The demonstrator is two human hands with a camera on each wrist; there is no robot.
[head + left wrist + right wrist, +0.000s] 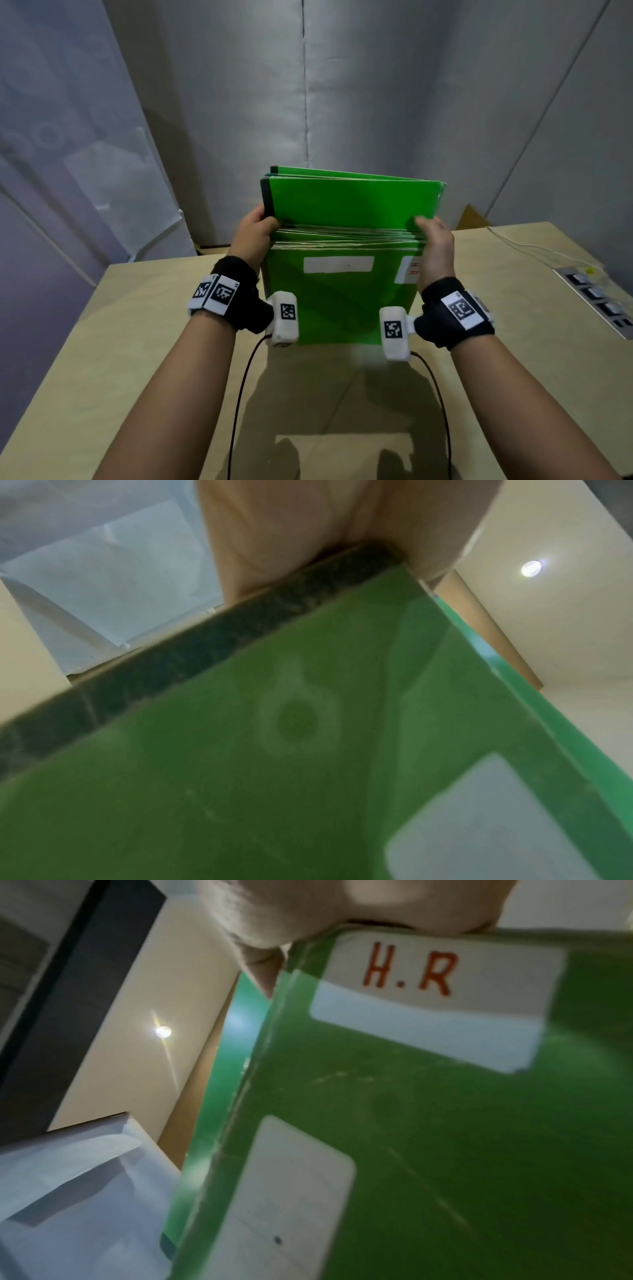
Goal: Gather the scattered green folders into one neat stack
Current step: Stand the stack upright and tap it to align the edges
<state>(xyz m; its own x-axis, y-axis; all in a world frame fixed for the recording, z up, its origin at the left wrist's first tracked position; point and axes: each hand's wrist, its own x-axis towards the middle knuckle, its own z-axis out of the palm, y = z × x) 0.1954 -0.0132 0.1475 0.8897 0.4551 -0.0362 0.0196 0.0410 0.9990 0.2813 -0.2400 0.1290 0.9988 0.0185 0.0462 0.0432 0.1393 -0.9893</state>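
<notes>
A thick bundle of green card folders [342, 298] is standing on edge on the pale wooden tabletop [513, 359], with the left hand [255, 233] and right hand [433, 245] clamping its opposite upper sides, fingers curling over.

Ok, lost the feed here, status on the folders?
Left hand and right hand grip the green folders, upright on the table. Nothing in the way.

Tan table [137, 359], power strip [597, 301] at right edge
</notes>
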